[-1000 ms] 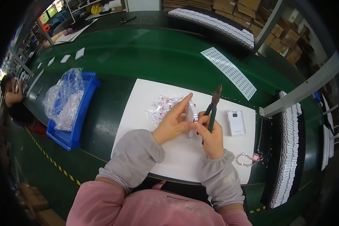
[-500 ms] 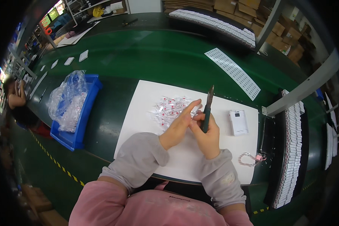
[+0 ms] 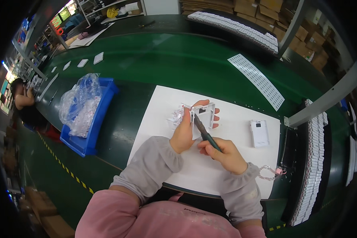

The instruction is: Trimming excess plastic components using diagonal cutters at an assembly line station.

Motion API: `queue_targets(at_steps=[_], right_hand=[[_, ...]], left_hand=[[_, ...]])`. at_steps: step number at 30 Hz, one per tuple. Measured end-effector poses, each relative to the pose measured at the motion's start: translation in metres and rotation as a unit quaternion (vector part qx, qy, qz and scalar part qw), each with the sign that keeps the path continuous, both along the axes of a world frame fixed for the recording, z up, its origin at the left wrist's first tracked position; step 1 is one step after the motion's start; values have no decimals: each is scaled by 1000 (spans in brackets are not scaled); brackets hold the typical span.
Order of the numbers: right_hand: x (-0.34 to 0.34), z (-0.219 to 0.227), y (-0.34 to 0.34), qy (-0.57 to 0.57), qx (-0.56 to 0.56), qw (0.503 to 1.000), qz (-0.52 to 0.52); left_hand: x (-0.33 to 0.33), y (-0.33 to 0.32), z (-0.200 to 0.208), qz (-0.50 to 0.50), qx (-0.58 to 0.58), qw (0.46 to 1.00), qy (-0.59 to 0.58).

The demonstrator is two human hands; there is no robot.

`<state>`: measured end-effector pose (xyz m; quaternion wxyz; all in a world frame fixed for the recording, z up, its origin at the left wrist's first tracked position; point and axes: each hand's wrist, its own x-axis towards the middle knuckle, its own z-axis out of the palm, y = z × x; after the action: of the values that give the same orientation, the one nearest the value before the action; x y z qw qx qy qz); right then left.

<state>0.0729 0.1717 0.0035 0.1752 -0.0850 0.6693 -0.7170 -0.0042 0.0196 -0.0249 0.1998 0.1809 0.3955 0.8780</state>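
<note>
A white, shallow plastic housing (image 3: 207,120) with a dark window lies in my left hand (image 3: 183,133), its hollow side toward me. My fingers wrap behind it, and their tips show past its far side. My right hand (image 3: 229,156) grips a slim tool (image 3: 210,139) with a dark green handle and a dark tapered tip; its exact kind is unclear. That tip meets the housing's left inner edge. Small white packets with red marks (image 3: 175,119) lie piled on the white board (image 3: 146,119), partly hidden by my left hand. A second white housing (image 3: 260,134) rests to the right.
A blue bin (image 3: 92,131) with packets in a clear bag stands left. A label sheet (image 3: 258,79) lies on the green surface beyond. White units fill black trays at the right (image 3: 288,198) and far side. A beaded strap (image 3: 265,174) lies near the metal post (image 3: 325,97). Another person (image 3: 24,103) sits far left.
My left hand has turned, bringing the housing's hollow side into view. My right hand has tipped the tool from upright to slanting, with its tip now against the housing. The view has shifted slightly.
</note>
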Motion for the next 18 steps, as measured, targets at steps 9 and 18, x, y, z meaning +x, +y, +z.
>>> queue_targets(at_steps=[9,18], right_hand=[[-3,0,-7,-10,-18,999,27],[-2,-1,-7,-20,-29,998,44]], left_hand=[[3,-1,2,-20,39,999,-17],[3,0,-1,1,29,999,-13]])
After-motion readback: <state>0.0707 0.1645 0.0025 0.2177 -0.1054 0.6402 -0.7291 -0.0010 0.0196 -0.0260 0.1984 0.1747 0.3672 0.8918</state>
